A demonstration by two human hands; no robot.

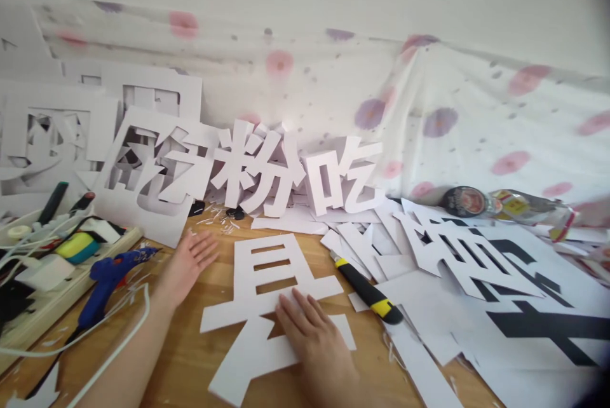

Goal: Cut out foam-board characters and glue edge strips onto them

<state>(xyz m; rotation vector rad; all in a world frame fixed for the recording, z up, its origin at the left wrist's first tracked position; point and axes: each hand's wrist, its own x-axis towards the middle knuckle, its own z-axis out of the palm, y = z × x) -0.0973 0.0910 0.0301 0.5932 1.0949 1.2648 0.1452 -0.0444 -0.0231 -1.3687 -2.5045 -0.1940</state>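
A white cut-out character (267, 309) with three slots lies flat on the wooden table in front of me. My right hand (314, 341) rests on its lower right part, palm down, with the fingers stretched out. My left hand (190, 262) is held to the left of the cut-out, apart from it, fingers extended and nothing in them. Close by on the left lies a blue glue gun (102, 281). To the right of the cut-out is a black and yellow utility knife (366, 287), resting partly on white scraps.
Raised white characters (260, 170) stand at the back, beside cut-out sheets (152, 166). A wooden tray (107, 252) with cables and tools is at left. White scraps (424, 312), sheets with black printed shapes (548, 325) and a bottle (515, 204) lie at right.
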